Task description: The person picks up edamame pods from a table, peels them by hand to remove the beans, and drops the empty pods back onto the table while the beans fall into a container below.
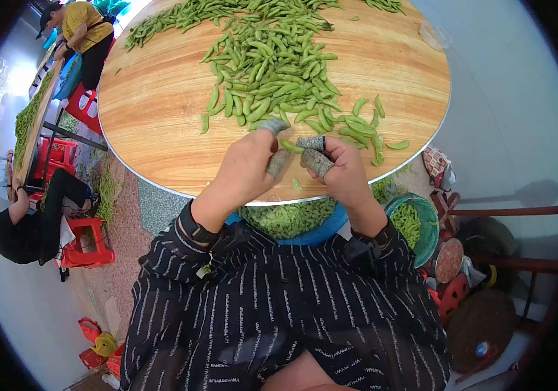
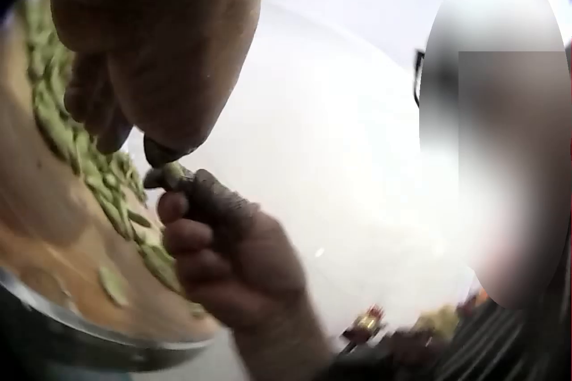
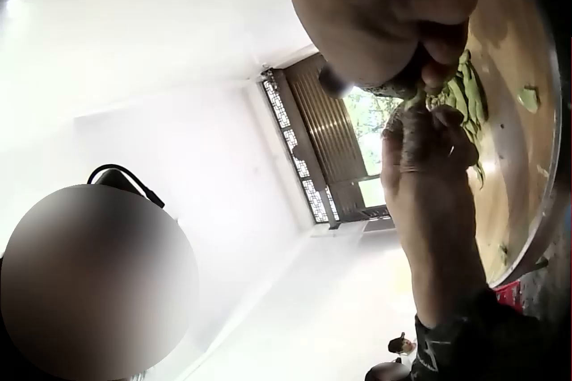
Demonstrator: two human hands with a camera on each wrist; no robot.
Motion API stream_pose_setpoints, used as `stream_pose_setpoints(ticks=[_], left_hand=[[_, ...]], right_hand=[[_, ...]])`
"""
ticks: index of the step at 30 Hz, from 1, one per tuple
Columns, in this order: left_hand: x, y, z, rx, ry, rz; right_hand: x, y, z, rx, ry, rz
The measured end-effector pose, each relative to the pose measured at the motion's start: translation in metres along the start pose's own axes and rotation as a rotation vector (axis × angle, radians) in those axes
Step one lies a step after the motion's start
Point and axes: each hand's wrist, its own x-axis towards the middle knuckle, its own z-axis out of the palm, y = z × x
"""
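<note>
Above the bench's (image 1: 155,117) near edge, the right hand's (image 1: 346,174) grip pinches a pod (image 1: 291,147). Its free end reaches the left hand (image 1: 245,164), whose grip I cannot tell.

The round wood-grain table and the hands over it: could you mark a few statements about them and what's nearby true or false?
1. Green bean pods lie heaped on the round wood-grain table. True.
2. The right hand pinches a green pod. True.
3. Both thumbs are bare. False: grey coverings wrap them.
4. The basin below the table's edge is red. False: it is a blue basin.
</note>
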Motion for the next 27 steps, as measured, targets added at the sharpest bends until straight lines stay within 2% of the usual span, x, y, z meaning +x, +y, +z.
stream_pose_setpoints(ticks=[1,3,5,7,10,19,21,25,27], left_hand=[[-0.001,0.001,-0.002,-0.002,0.000,0.001],[-0.002,0.002,-0.005,0.261,-0.123,0.145],[-0.006,0.001,-0.005,0.187,-0.140,0.098],[-0.010,0.001,-0.003,0.109,-0.160,0.050],[-0.015,0.002,0.000,0.026,-0.152,0.099],[-0.015,0.010,-0.009,0.079,-0.187,0.144],[-0.016,0.010,-0.010,0.113,-0.239,0.093],[-0.016,0.010,-0.011,0.126,-0.231,0.125],[-0.016,0.010,-0.013,0.151,-0.251,0.137]], right_hand=[[0.000,-0.001,-0.002,-0.026,-0.039,0.026],[-0.003,-0.005,-0.004,0.001,-0.050,0.050],[-0.007,-0.012,-0.003,0.030,-0.064,0.070],[-0.014,-0.019,-0.003,0.219,-0.100,0.184],[-0.020,-0.015,0.004,0.309,-0.109,0.141],[-0.024,-0.022,0.003,0.227,-0.118,0.178],[-0.024,-0.022,0.003,0.234,-0.136,0.176],[-0.025,-0.022,0.000,0.296,-0.192,0.157],[-0.025,-0.023,0.002,0.288,-0.166,0.172]])
